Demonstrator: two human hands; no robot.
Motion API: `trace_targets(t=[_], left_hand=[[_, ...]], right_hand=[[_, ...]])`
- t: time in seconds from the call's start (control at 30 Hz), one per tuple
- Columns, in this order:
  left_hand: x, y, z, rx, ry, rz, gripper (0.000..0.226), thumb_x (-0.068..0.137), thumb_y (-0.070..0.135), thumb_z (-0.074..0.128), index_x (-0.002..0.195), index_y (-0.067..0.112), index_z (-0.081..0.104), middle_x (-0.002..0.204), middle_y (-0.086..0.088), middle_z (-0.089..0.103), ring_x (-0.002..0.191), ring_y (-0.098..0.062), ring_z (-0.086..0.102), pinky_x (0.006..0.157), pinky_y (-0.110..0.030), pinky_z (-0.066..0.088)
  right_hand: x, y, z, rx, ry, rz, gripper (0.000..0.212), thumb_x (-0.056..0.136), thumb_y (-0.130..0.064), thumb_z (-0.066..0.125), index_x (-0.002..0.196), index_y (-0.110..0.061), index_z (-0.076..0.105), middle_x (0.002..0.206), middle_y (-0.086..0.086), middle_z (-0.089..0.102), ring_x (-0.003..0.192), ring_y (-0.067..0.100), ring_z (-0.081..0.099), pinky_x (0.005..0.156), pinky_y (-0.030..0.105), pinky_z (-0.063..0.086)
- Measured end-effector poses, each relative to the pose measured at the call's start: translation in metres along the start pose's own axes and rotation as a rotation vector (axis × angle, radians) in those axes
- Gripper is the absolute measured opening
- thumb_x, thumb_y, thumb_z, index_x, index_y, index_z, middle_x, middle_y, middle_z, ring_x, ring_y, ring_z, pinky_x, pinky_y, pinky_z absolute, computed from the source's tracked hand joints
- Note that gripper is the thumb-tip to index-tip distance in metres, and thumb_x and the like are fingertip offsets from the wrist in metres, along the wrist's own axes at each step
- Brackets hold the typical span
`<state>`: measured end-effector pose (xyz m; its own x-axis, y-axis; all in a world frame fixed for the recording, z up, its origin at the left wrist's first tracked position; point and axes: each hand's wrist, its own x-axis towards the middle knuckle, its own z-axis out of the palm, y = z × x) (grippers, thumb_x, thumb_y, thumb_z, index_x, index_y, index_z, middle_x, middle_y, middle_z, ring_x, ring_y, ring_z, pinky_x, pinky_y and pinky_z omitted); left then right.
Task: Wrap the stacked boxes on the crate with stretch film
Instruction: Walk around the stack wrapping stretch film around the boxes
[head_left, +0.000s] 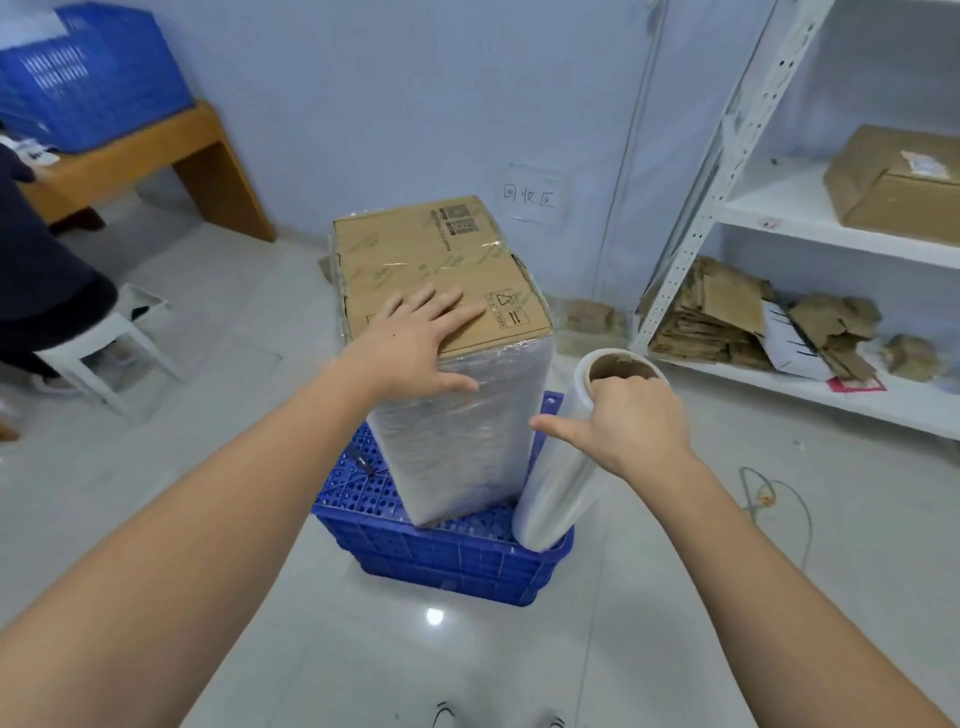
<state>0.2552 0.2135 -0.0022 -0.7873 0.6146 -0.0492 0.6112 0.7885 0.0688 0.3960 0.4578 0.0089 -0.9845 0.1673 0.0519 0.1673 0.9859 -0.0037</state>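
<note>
A tall stack of cardboard boxes (441, 270) stands on an upturned blue plastic crate (441, 551) on the floor. Clear stretch film (462, 441) covers the stack's sides; the brown top is bare. My left hand (415, 338) lies flat on the top's near edge, fingers spread, thumb down over the filmed side. My right hand (623, 421) grips the upper end of a stretch film roll (561, 493), fingers hooked into its cardboard core, thumb pointing toward the stack. The roll leans just right of the stack, its lower end at the crate's right edge.
A white metal shelf (810, 213) stands on the right, with a carton (898, 182) and flattened cardboard (727, 312). At the left are a wooden bench (156, 150) bearing a blue crate (93, 67), a white stool (114, 343) and a person in dark clothes (36, 280). A cable (774, 499) lies on the floor.
</note>
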Motion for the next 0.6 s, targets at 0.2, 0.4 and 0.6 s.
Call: trace_targets(t=[0.2,0.4,0.6], left_hand=[[0.006,0.008,0.006,0.024,0.04,-0.018,0.092,0.088,0.084,0.045,0.161,0.05,-0.001,0.174,0.008,0.002,0.16,-0.024,0.0,0.128,-0.054,0.004],[0.005,0.013,0.004,0.02,0.017,-0.03,0.091,0.089,0.083,0.045,0.161,0.051,-0.002,0.174,0.009,0.0,0.16,-0.024,-0.002,0.128,-0.055,0.003],[0.003,0.017,0.004,0.032,0.014,-0.039,0.091,0.089,0.084,0.043,0.16,0.052,-0.004,0.174,0.01,-0.001,0.16,-0.024,-0.003,0.128,-0.054,0.002]], right_hand=[[-0.008,0.003,0.001,-0.025,-0.001,-0.053,0.065,0.08,-0.081,0.047,0.062,-0.019,0.051,0.057,-0.004,0.053,0.059,0.018,0.052,0.054,0.033,0.04],[-0.043,0.003,0.005,-0.034,0.043,-0.36,0.055,0.082,-0.068,0.055,0.058,-0.019,0.049,0.055,-0.004,0.048,0.07,0.023,0.05,0.058,0.03,0.036],[-0.072,-0.017,0.013,-0.099,0.123,-0.771,0.042,0.057,-0.06,0.083,0.052,-0.023,0.062,0.044,-0.007,0.048,0.055,0.016,0.041,0.05,0.023,0.034]])
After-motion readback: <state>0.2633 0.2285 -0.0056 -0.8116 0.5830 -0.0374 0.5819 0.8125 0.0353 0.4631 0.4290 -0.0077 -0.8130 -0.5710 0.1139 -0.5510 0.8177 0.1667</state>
